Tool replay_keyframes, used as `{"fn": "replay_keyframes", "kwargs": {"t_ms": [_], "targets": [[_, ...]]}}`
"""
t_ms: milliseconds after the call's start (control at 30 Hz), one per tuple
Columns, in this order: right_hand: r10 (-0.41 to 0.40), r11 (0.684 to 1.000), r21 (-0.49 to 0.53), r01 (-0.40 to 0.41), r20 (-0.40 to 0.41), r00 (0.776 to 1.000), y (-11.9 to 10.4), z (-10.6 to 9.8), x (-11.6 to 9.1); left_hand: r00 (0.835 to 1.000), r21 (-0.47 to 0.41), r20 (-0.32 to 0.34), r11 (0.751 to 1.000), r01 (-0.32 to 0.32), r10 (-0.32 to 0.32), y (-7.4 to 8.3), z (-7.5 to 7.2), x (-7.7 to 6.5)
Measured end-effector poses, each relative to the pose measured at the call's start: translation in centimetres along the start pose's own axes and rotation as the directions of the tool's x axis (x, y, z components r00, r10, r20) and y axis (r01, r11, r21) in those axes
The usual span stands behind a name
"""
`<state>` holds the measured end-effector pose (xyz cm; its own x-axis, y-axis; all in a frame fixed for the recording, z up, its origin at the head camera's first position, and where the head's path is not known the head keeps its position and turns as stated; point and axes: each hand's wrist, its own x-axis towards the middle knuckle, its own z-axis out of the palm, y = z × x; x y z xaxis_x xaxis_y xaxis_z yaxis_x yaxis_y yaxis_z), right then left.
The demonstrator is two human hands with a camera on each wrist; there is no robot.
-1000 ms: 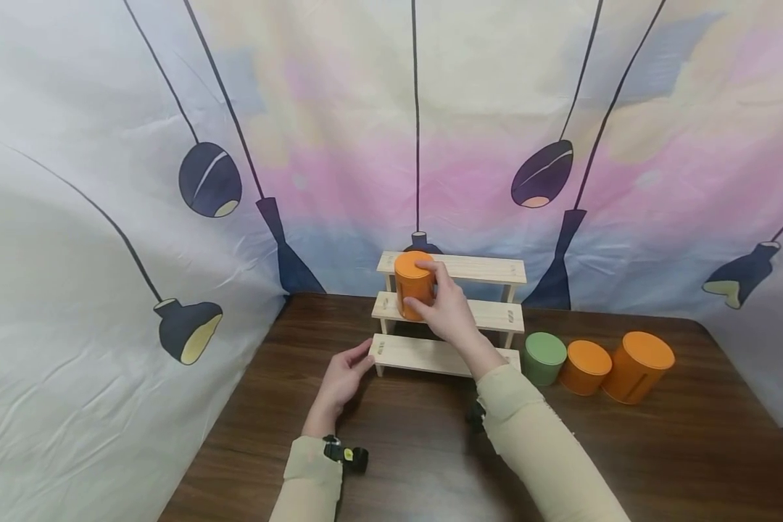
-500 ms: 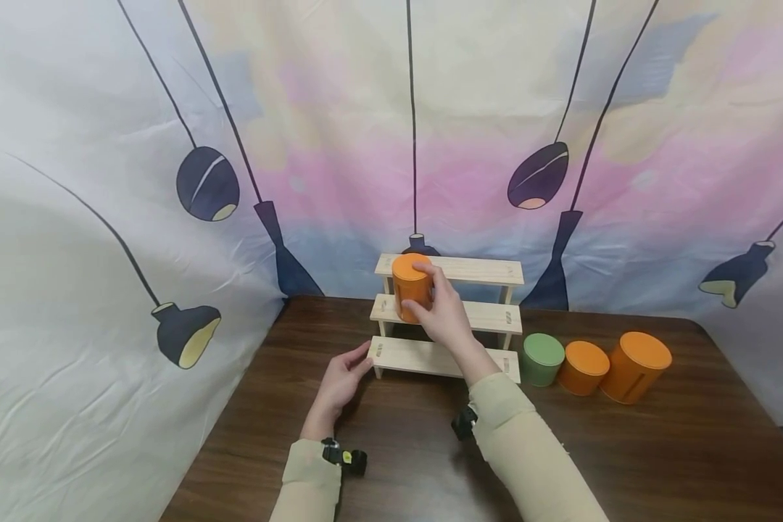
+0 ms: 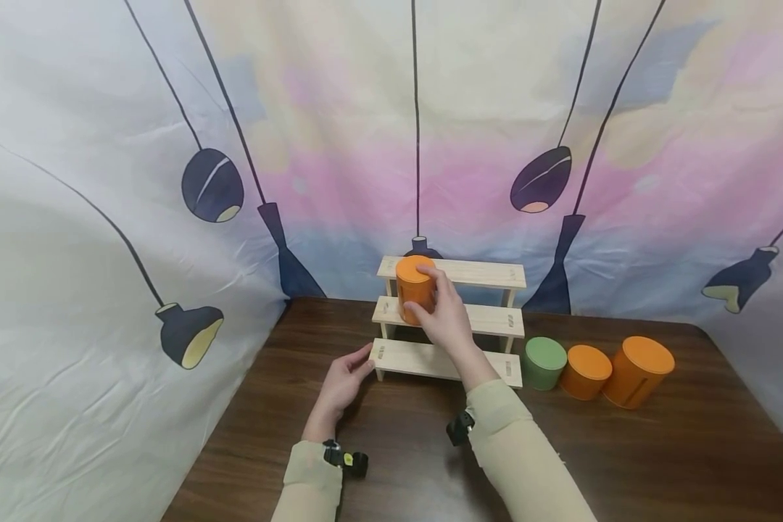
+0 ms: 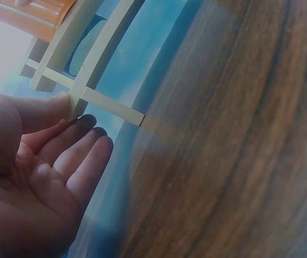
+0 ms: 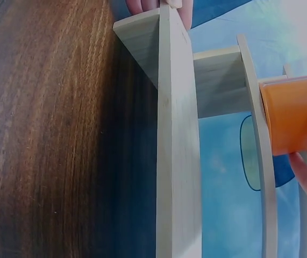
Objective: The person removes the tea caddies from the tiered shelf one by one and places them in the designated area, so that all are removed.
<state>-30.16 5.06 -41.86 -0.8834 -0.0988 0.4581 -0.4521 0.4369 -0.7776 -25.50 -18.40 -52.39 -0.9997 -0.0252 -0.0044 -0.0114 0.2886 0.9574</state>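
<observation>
A three-tier wooden display stand (image 3: 411,358) stands on the table near the backdrop. My right hand (image 3: 449,320) grips an orange cylindrical canister (image 3: 409,291) from its right side, thumb in front and fingers near the lid. The canister is upright at the left end of the middle tier; in the right wrist view the base of this orange canister (image 5: 293,115) meets the shelf board. My left hand (image 3: 341,380) pinches the left end of the lowest tier between thumb and fingers. In the left wrist view that hand's (image 4: 40,177) other fingers extend loosely below the board.
Right of the stand, a green canister (image 3: 544,365), a short orange canister (image 3: 585,375) and a taller orange canister (image 3: 638,373) stand in a row on the dark wooden table (image 3: 665,464). A fabric backdrop (image 3: 470,145) printed with lamps hangs close behind the stand.
The right wrist and forearm have shifted slightly left and toward the body. The canister stays at the left of the middle tier, and the left hand keeps its place on the stand.
</observation>
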Motion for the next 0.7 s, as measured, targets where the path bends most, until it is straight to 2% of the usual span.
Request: {"fn": "replay_keyframes", "kwargs": {"t_ms": [700], "targets": [[0.001,1.0,-0.014,-0.001,-0.001,1.0,-0.01,0.01,0.03,1.0,0.011,0.002,1.0,0.004,-0.004,0.08,0.06,-0.1]]}}
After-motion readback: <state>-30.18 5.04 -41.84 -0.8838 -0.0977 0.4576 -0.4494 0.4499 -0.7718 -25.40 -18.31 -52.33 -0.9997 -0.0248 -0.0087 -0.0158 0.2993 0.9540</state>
